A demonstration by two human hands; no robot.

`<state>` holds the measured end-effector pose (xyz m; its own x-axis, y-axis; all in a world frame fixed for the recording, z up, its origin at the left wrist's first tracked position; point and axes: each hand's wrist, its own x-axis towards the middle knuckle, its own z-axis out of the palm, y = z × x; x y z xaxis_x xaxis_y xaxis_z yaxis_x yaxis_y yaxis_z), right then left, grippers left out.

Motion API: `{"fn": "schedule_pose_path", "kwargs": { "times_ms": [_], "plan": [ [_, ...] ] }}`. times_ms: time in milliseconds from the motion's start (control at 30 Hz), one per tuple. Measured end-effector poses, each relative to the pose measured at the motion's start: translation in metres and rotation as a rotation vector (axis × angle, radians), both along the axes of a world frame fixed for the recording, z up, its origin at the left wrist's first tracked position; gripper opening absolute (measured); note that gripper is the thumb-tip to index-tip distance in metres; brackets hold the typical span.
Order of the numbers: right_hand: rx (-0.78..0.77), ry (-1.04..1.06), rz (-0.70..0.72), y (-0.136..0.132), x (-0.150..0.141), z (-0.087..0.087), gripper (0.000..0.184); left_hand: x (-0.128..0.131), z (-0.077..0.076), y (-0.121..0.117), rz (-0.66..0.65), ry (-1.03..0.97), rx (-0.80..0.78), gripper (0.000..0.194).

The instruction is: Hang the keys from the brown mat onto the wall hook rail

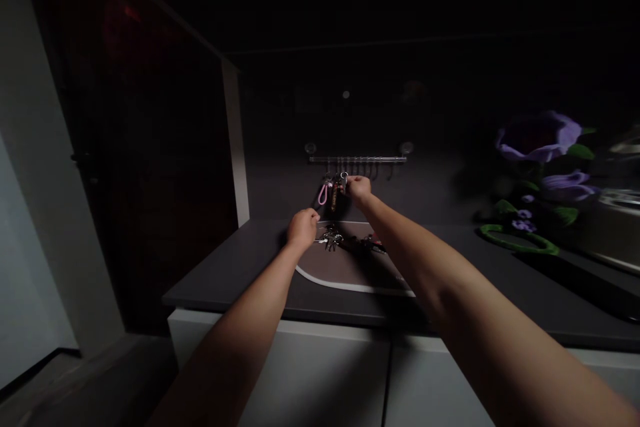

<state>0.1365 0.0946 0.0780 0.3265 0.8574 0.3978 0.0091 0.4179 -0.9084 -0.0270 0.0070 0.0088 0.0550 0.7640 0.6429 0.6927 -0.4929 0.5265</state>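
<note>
A metal hook rail (357, 159) runs along the dark wall, with several small hooks under it. My right hand (358, 189) is up at the rail, its fingers closed on a small metal key ring (344, 178). A pink loop strap (323, 195) and a brown keychain (334, 197) hang just left of that hand. My left hand (303, 228) sits lower, at the top edge of a brown mat (350, 271), near a bunch of metal keys (330, 238). Its fingers are partly hidden, and I cannot tell whether they hold anything.
The mat lies on a dark countertop (225, 267) above white cabinet doors (320, 373). Dark items lie on the mat beside the keys. Purple artificial flowers (537, 139) and a steel basin (613, 227) stand on the right. A dark door (150, 147) fills the left.
</note>
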Motion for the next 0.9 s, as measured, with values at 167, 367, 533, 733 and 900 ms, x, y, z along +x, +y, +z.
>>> {"fn": "schedule_pose_path", "kwargs": {
  "times_ms": [167,367,533,733,900],
  "plan": [
    [-0.068,0.105,0.048,-0.008,-0.003,0.001,0.008,-0.001,-0.002,0.004,-0.001,-0.040,-0.017,0.013],
    [-0.111,0.110,0.058,-0.018,-0.002,-0.005,0.012,-0.002,-0.004,0.007,-0.027,-0.111,-0.023,0.013],
    [-0.144,0.108,0.040,-0.031,0.000,-0.009,0.014,-0.003,-0.002,0.006,-0.049,-0.148,-0.058,0.014],
    [-0.164,0.090,0.080,-0.053,0.000,-0.015,0.018,-0.006,-0.001,0.007,-0.063,-0.171,-0.089,0.014],
    [-0.189,0.071,0.164,-0.079,-0.003,-0.017,0.013,-0.007,-0.001,0.007,-0.094,-0.152,-0.126,0.012]
  ]
}}
